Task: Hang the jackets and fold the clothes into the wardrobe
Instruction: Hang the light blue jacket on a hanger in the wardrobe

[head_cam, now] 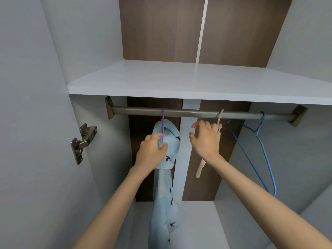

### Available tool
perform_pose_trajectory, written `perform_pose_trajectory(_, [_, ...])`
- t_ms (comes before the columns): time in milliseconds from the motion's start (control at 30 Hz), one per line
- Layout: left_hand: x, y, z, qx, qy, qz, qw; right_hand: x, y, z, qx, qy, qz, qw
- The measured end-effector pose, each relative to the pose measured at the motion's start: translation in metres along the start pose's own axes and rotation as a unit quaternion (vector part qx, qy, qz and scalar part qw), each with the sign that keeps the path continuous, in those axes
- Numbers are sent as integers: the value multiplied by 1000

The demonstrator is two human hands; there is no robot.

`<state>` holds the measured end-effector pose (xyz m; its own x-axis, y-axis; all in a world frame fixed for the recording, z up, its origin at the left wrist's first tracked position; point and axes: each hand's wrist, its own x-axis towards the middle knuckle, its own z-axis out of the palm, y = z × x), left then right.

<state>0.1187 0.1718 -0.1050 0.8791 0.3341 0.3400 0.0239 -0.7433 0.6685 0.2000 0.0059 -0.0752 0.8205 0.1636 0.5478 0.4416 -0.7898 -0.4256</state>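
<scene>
Location: interior of a wardrobe with pale side walls and a dark brown wood-grain back panel (158, 33). A white flat shelf (179, 81) spans the full width. Directly below it a grey metal hanging rail (188, 113) runs between two angled end brackets.

Item 1: a thin purple hanger (163, 126) is hooked over the left part of the rail. It carries a light-blue garment printed with small dark birds (167, 203), which hangs straight down in a narrow bunch, with its lower end out of view at the bottom edge.

Left hand (152, 150): raised to the garment's top, just below the rail. Its thumb and curled fingers pinch the blue cloth at the purple hanger's neck.

Item 2: a cream plastic hanger (200, 169) is hooked on the rail right of centre. Its neck passes behind the right hand and one arm shows below the wrist.

Right hand (204, 139): back towards the camera, fingers loosely bent and spread, thumb apart. The fingertips reach the cream hanger's neck. Whether they grip it cannot be told.

Item 3: a bare blue wire hanger (263, 117) hangs near the rail's right end, well apart from both hands.

Fitting: a metal door hinge (83, 142) is fixed on the left wall.
</scene>
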Motion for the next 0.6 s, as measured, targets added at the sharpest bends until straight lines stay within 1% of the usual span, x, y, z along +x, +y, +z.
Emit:
perform_pose_trajectory(33, [-1, 5, 5, 28, -17, -5, 999, -3, 6, -7, -20, 34, 33, 999])
perform_pose_trajectory(67, [-3, 9, 9, 55, -35, -13, 998, -5, 13, -12, -20, 38, 80, 996])
perform_pose_trajectory(133, [-10, 13, 18, 103, -53, -14, 993, -10, 25, -17, 6, -11, 166, 986])
perform_pose_trajectory(200, [-16, 12, 24, 129, -60, -2, 990, -15, 35, -18, 76, -76, 223, 969])
perform_pose_trajectory(267, [-20, 11, 30, 131, -71, 0, 989, -19, 43, -15, 169, -113, 250, 947])
perform_pose_trajectory(367, [-22, 8, 36, 146, -74, 2, 987, -19, 49, -9, 253, -136, 294, 912])
perform_pose_trajectory(433, [-22, 6, 38, 158, -67, 5, 985, -16, 52, -6, 311, -147, 337, 876])
perform_pose_trajectory(533, [-20, 3, 40, 169, -67, 9, 983, -13, 55, -3, 380, -168, 366, 833])
perform_pose_trajectory(600, [-20, 1, 42, 170, -62, 8, 983, -11, 58, -2, 398, -161, 369, 824])
